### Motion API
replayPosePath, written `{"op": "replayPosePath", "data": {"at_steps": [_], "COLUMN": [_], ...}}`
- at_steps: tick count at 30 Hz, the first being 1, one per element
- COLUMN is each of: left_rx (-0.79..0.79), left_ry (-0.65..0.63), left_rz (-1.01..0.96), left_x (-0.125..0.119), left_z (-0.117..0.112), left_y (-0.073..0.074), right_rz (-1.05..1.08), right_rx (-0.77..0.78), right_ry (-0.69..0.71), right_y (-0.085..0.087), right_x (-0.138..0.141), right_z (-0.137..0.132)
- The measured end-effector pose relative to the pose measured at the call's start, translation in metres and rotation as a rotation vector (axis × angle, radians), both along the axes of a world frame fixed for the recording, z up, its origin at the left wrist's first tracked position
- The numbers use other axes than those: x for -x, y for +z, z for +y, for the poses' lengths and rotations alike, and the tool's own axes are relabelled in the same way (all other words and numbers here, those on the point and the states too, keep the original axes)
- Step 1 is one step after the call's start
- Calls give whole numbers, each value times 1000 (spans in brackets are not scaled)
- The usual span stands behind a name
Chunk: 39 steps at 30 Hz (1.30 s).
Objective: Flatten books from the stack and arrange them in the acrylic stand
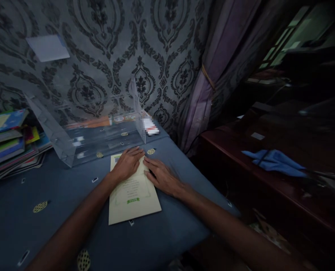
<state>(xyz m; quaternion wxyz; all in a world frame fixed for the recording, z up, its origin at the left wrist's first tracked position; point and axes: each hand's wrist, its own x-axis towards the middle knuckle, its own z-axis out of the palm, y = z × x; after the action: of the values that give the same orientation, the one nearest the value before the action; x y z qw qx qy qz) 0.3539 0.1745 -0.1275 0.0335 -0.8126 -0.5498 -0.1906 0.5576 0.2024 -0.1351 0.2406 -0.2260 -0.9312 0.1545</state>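
A pale yellow booklet (135,210) with a small green banner and lines of print lies on the blue patterned tablecloth. Across its upper part rests my left hand (128,162), palm down with the fingers stretched out. My right hand (164,177) is at the booklet's upper right edge, its fingers extended and touching the cover near the left fingertips. Neither hand grips anything that I can see. Just beyond the hands stands a clear acrylic rack (64,150) with upright side panels.
Several stacked books (5,145) lie at the left of the table (57,233). Right of the rack is a white item (150,126), partly blurred out. A purple curtain (201,94) hangs beyond the table's right edge. Farther right, a blue cloth (274,162) lies on a dark red surface (226,150).
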Motion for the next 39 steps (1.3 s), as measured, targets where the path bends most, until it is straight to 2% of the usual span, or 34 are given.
{"op": "replayPosePath", "data": {"at_steps": [5,9,15,20,25,32,39], "left_rx": [-47,-21,37,79,80,93,78], "left_ry": [-66,-64,-138,-101,-65,-35,-73], "left_rz": [-34,-37,-67,-3,45,67,37], "left_x": [1,4,8,5,1,-2,3], "left_z": [1,-3,-13,-17,-20,-22,-19], "left_y": [-4,-5,-3,-3,-2,0,-1], "right_rz": [12,4,11,-6,-62,-222,-261], "right_rx": [-19,-26,-47,-35,10,74,169], "right_ry": [21,25,33,34,44,248,269], "right_y": [-1,-2,-5,-4,0,6,8], "right_x": [-3,-3,-8,-10,-24,-58,-60], "right_z": [1,0,-4,-7,-25,-45,-41]}}
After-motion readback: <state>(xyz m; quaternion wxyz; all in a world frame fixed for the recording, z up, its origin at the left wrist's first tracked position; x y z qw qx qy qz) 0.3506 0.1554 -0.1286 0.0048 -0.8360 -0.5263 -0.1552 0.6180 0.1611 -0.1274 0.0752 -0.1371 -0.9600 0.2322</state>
